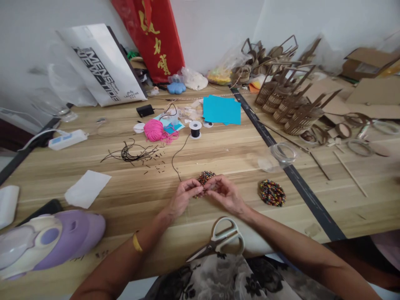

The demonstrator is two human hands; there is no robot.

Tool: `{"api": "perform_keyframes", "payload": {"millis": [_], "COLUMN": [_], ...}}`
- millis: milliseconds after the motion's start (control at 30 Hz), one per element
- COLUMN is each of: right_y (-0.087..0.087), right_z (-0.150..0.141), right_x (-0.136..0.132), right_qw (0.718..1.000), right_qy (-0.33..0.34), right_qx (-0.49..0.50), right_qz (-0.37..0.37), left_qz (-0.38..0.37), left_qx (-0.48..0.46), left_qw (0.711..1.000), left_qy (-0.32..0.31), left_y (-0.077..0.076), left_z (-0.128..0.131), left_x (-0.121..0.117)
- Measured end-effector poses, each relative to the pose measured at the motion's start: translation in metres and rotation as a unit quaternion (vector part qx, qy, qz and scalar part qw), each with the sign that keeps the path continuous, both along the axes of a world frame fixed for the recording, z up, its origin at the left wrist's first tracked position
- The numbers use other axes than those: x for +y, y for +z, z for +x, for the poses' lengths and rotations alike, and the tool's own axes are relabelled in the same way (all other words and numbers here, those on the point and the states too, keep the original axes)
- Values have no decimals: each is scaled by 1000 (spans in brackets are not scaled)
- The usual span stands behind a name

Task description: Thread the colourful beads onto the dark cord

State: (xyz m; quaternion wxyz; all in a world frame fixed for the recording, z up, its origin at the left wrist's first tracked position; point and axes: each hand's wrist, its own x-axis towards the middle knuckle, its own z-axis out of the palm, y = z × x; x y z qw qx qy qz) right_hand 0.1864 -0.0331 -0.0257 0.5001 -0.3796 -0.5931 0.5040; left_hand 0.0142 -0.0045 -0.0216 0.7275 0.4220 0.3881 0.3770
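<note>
My left hand (pixel 184 195) and my right hand (pixel 226 194) meet at the middle of the table, fingertips pinched close together. Behind and partly under them is a coil of multicoloured beads (pixel 206 176), partly hidden by my fingers. A black cord (pixel 173 157) runs from a white-flanged spool (pixel 195 129) down to my left hand, which pinches it. What my right thumb and forefinger pinch is too small to make out. Another round coil of beads (pixel 272 193) lies to the right. Scissors (pixel 222 236) rest at the table edge below my hands.
Loose black cords (pixel 131 152) with short clippings lie at left, near pink yarn (pixel 153 130) and blue sheets (pixel 221 110). A purple-and-white device (pixel 68 237) stands at front left. Woven holders (pixel 283 102), a clear tubing coil (pixel 283 154) and sticks (pixel 350 173) occupy the right.
</note>
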Motion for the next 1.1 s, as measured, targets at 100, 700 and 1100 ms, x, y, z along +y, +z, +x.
{"api": "perform_keyframes", "payload": {"millis": [100, 700, 1100], "right_y": [1, 1, 4], "right_z": [2, 12, 13], "right_x": [1, 1, -3], "right_qw": [999, 889, 872], "right_qy": [-10, 14, 27], "right_qx": [-43, -303, -311], "right_qz": [29, 344, 376], "left_qz": [-18, -62, 65], "left_qx": [-17, -41, 10], "left_qw": [1000, 997, 998], "left_qy": [-1, -2, -4], "left_y": [-1, 3, 3], "left_z": [1, 6, 1], "left_x": [0, -4, -7]}}
